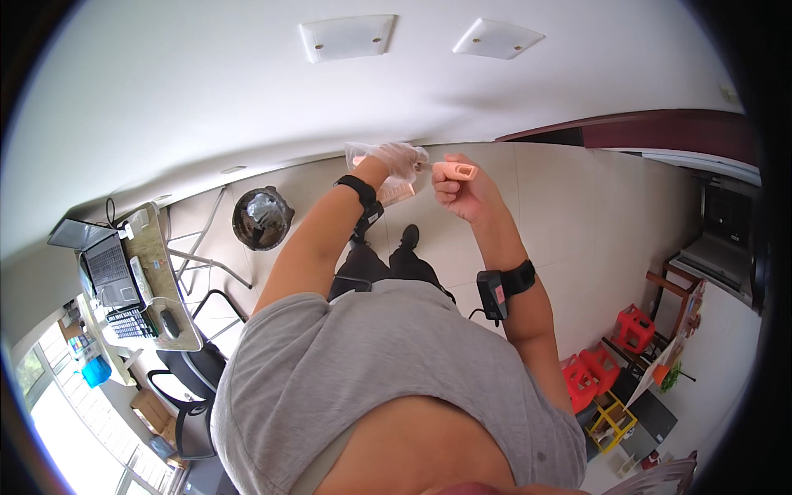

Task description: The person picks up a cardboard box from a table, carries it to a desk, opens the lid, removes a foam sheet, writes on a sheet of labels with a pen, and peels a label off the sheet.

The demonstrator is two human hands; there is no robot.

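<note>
My left hand (pixel 396 158) is closed in front of the wall, with crinkled clear plastic (pixel 359 151) around it; whether that is a bag or a loose glove, I cannot tell. Below these fingers shows a flat peach-coloured piece (pixel 398 193) with slots, partly covered by the plastic. Close on the right, my right hand (pixel 470 192) grips a peach-coloured plastic handle (pixel 456 171) with an oval opening near its end. The two hands almost meet, and small details between them are too small to make out. Black straps with small boxes circle both forearms.
A white wall with two switch plates (pixel 347 38) rises ahead. On the floor to the left stands a black-lined bin (pixel 263 218). Further left, a desk (pixel 183 305) carries a laptop (pixel 113 266), beside a black chair (pixel 191 388). Red stools (pixel 591 373) stand at lower right.
</note>
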